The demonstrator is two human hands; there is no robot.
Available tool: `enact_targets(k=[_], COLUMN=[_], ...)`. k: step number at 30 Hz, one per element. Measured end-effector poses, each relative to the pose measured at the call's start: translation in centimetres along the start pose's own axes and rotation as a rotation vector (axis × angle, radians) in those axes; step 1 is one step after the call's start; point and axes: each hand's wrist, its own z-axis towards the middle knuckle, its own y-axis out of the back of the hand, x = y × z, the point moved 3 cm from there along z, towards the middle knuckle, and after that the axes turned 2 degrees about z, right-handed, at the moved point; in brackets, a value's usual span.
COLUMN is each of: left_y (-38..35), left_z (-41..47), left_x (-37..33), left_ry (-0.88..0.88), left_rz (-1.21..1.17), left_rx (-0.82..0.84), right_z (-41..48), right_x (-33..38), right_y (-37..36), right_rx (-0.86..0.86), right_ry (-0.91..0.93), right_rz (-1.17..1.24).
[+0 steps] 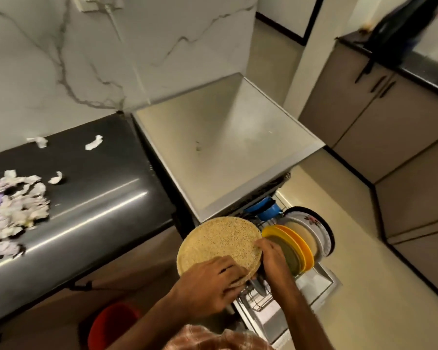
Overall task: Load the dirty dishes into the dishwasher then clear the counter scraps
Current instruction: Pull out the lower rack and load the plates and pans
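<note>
No writing, brand or number is legible. The white plate at four o'clock carries only a flower motif.

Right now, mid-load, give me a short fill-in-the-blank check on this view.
1. The left hand and right hand hold the speckled plate over the rack of the open ____.
2. The cup at the rack's far end is ____.
3. The bucket on the floor is ____.
Missing words: dishwasher; blue; red.
</note>
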Motion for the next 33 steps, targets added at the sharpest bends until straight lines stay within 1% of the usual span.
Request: enact_targets(k=[2, 6, 9, 13, 16, 19, 21, 23, 26, 29, 33], left_y=[-2.4, -6.5, -9.5, -13.9, -17.5, -20.4, -22.7, -24.8, -28.1, -30.5, -33.7], left_z=[3.5, 9.2, 12.4, 15.2, 16.8, 18.3, 19.6, 20.8, 22.8, 24.6, 26.2], left_x=[-1.3, -2.2, -1.2, 1.6, 4.7, 8.5, 11.2, 13.8, 17.6, 20.8, 24.5], left_ry=[0.069, 0.164, 0.221, 0.221, 0.217, 0.260, 0.300, 0.384, 0.478, 0.501, 0.549], left_rz=[0.008, 0.107, 0.177, 0.268, 0.314, 0.340, 0.340, 0.356, 0.389, 0.412, 0.418], left_rx=[0.128, 0.339, 0.457, 0.545, 0.591, 0.643, 0.674, 0.693, 0.668, 0.630, 0.593], right_z=[1.9, 5.7, 8.7, 12.8, 16.3, 20.1, 23.3, 24.8, 26.8, 28.6, 30.8], right_x=[-0.4, -2.2, -4.0, -6.1, -7.7, -10.1, -12.5, -13.0, -13.7, -14.5, -15.6], right_y=[3.6, 8.0, 9.8, 10.7, 10.8, 10.5, 10.7, 10.9, 11.4, 12.2, 12.5], right_rx=[-0.002, 0.001, -0.015, 0.024, 0.028, 0.052, 0.048, 0.035, 0.017, 0.017, 0.008], right_ry=[-0.012, -0.083, -0.151, -0.197, -0.218, -0.252, -0.275, -0.282, -0.284, -0.267, -0.265], right_rz=[-0.009, 0.002, 0.006, 0.012, 0.032, 0.018, 0.030, 0.002, -0.027, -0.092, -0.090])
